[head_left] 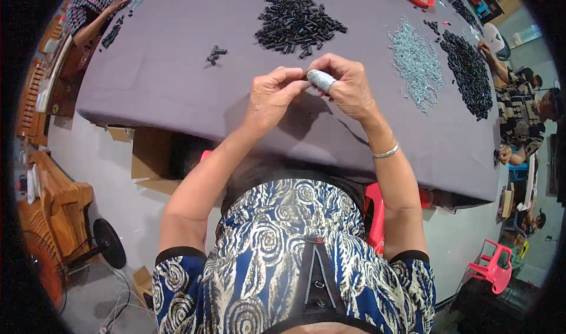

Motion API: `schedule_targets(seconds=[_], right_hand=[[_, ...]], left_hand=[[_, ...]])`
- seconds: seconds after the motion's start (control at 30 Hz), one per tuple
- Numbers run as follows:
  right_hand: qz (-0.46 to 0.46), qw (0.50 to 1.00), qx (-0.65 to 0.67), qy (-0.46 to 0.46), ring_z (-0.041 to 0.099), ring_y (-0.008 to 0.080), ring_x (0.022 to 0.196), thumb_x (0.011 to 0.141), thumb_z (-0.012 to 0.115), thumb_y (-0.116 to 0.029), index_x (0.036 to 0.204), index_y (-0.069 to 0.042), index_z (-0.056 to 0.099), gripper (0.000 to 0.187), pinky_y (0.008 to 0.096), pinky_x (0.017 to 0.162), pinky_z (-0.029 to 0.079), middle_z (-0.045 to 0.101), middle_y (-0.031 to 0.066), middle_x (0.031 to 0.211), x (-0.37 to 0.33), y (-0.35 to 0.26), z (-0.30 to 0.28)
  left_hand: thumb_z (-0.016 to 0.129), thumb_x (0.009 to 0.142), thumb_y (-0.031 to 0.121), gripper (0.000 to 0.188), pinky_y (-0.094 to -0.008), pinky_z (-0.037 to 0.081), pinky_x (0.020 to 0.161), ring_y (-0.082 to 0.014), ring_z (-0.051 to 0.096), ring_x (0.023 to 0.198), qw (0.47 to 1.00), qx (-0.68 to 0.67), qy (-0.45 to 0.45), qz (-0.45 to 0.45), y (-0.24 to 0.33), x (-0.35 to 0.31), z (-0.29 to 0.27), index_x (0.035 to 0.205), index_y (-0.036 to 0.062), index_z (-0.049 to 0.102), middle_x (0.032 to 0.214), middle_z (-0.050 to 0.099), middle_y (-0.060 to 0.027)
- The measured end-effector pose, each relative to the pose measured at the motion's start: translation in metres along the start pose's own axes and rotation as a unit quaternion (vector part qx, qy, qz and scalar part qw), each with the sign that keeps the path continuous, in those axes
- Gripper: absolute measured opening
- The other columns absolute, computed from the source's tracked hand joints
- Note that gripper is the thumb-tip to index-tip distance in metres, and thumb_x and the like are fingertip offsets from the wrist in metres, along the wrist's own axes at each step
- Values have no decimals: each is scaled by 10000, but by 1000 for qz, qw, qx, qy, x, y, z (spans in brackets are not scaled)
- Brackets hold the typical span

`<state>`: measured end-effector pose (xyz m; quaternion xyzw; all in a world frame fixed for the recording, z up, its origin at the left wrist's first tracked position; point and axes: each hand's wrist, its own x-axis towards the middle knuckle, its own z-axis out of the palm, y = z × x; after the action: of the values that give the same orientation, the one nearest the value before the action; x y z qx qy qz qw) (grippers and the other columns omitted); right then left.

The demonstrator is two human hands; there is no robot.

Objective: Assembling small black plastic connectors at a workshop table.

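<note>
Head view, looking down on both bare hands above a table (177, 80) covered in greyish purple cloth. Pinching with the left hand (271, 95), thumb against forefinger; pinching likewise with the right hand (352, 85), with a silvery wrap (321, 81) around one digit. Apparently gripping between both sets of fingers a small dark piece (305, 77), held above the near part of the cloth (almost wholly covered by the fingertips, so impossible to tell its exact form). To handle it well, steady it with the left fingers and apply force with the right alone, in one straight line. Keep both wrists low and the elbows close, to damp any tremor. Tilt the hands slightly to bring the piece into sight before pressing. Press evenly, stop on meeting resistance, and realign rather than force. Mind the wrap, likely to dull touch or slip on a smooth surface. Work well short of the heap of black pieces (299, 27) ahead, and well left of the pile of clear pieces (417, 63), to find anything dropped easily. Avoid brushing the loose black pieces (216, 55) ahead and to the left.
</note>
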<state>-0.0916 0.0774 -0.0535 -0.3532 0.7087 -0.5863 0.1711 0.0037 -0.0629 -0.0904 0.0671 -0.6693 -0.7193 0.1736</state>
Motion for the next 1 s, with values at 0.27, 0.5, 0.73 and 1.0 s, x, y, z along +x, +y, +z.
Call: schedule_targets(seconds=[0.27,0.5,0.73,1.0], right_hand=[[-100,991,-84,24,610,170,742,761,601,-4,905,-21,650,154,271,666,479,630,88,803,-3,1,5],[-203,960,-194,11,569,180,757,788,637,-26,1066,-40,622,279,278,656,460,566,92,877,-9,1,15],[-140,985,-80,66,568,139,847,812,619,-37,1056,-60,632,245,264,715,479,584,61,940,-5,1,-1],[-28,976,-20,214,525,32,704,892,558,-52,977,-38,641,119,177,595,421,588,-37,832,8,26,-50]], left_hand=[[651,835,48,170,-194,473,629,-57,569,700,999,-30,22,-5,-2,1,0,992,-16,661,802,636,-4],[659,829,52,175,-190,464,595,-61,567,668,994,-97,45,-21,-6,4,-2,984,-27,656,785,639,-11],[661,843,80,192,-196,464,601,-64,570,670,996,-47,71,-28,-3,5,-9,1018,0,656,810,645,-13],[648,853,77,183,-209,479,590,-73,580,695,992,-67,110,8,-7,15,-20,1015,-9,646,808,640,-30]])
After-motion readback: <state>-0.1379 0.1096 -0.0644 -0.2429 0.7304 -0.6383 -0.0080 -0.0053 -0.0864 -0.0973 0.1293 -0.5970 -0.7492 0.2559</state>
